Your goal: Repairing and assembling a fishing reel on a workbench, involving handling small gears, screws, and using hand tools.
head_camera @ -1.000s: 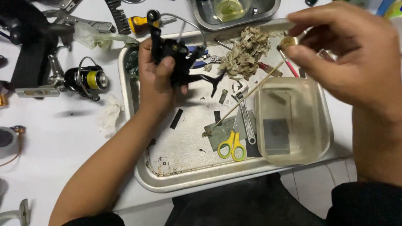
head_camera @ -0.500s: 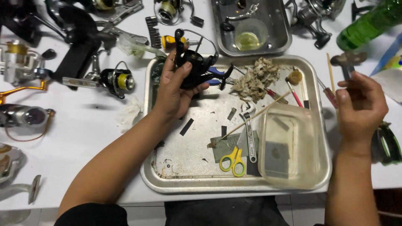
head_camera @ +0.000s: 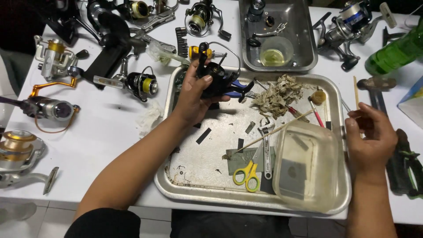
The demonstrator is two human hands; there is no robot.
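Reel first: the black spinning fishing reel body (head_camera: 216, 81) is clamped in the left hand (head_camera: 194, 94), fingers wrapped round it, over the far-left corner of the dented metal tray (head_camera: 207, 185). Right hand (head_camera: 370, 139) sits well apart at the tray's right edge, fingers curled narrow on a thin wooden stick (head_camera: 356, 94) pointing away from the body, so the reel lies up and left of it.

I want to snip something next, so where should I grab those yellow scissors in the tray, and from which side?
Take the yellow scissors by the two finger loops. They lie flat on the metal tray with the loops toward the near edge and the blades pointing away, partly under the small wrench. Coming from the near side with the right hand looks easiest; the left hand holds the black reel.
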